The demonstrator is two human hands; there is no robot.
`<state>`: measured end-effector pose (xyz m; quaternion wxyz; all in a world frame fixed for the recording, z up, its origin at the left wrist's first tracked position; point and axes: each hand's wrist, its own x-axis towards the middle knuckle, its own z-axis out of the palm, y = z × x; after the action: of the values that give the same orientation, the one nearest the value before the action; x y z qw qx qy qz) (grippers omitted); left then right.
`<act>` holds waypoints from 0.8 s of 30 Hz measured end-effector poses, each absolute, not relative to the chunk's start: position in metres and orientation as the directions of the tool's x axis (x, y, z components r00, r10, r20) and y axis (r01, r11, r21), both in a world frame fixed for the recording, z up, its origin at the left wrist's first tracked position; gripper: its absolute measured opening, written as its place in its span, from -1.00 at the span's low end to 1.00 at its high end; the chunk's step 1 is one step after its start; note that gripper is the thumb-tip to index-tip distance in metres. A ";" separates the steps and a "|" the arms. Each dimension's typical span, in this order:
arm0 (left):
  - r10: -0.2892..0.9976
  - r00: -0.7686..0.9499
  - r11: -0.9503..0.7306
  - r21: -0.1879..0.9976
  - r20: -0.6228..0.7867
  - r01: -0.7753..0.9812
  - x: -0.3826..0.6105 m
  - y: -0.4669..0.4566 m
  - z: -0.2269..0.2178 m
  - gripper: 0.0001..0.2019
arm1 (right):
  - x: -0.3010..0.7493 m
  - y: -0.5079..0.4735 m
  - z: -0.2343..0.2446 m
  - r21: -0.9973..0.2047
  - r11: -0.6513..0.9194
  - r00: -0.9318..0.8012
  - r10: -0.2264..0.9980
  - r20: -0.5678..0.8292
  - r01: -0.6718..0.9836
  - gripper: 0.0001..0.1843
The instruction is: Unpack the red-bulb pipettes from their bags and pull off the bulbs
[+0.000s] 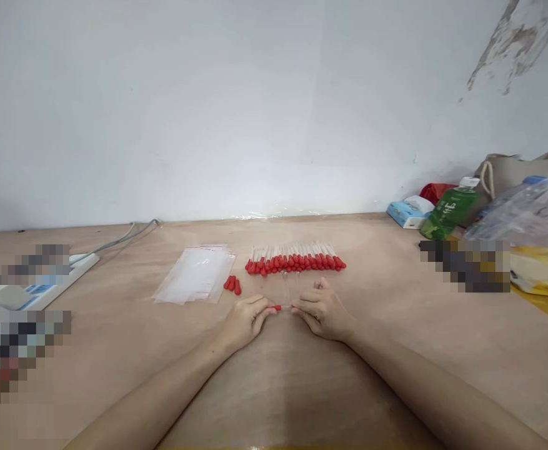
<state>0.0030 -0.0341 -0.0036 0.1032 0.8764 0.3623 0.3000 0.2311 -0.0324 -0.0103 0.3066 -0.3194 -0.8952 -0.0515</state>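
Between finger and thumb, my left hand (251,315) pinches a red rubber bulb (278,307). My right hand (323,310) grips a thin clear tube (286,307), whose end meets the bulb's open end; how far it sits inside is too small to tell. Just beyond my hands lie a couple of loose clear tubes (287,284). Three loose red bulbs (232,285) rest to the left of them. Behind is a long row of droppers (297,262), red bulbs toward me and clear tubes pointing to the wall.
Clear zip bags (194,275) lie stacked at left of the row. A white power strip (62,281) with a grey cable is far left. At right stand a green bottle (449,209), a blue tissue pack (407,212) and plastic bags (531,209). The wall (255,112) bounds the table.
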 end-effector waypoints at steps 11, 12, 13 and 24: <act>0.824 -0.048 -0.328 0.543 0.565 0.773 -0.033 -0.010 0.013 -0.70 | 0.238 -0.021 -0.014 -0.461 0.482 -0.130 0.783 0.609 0.745 -0.77; 0.825 -0.084 -0.286 0.542 0.558 0.790 -0.038 -0.006 0.015 -0.69 | 0.237 -0.020 -0.014 -0.468 0.463 -0.107 0.787 0.607 0.753 -0.82; 0.828 -0.103 -0.256 0.536 0.551 0.804 -0.043 -0.003 0.016 -0.68 | 0.237 -0.020 -0.014 -0.476 0.450 -0.089 0.791 0.606 0.755 -0.85; 0.878 0.007 -0.160 0.279 0.479 0.947 -0.053 0.000 0.014 -0.74 | 0.214 -0.019 -0.021 -0.516 0.487 -0.136 0.806 0.576 0.705 -0.82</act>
<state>-0.0535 0.0003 0.0137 -0.0614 0.7069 0.6453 0.2831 0.2144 -0.0192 -0.0206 0.4233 -0.5029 -0.7512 0.0600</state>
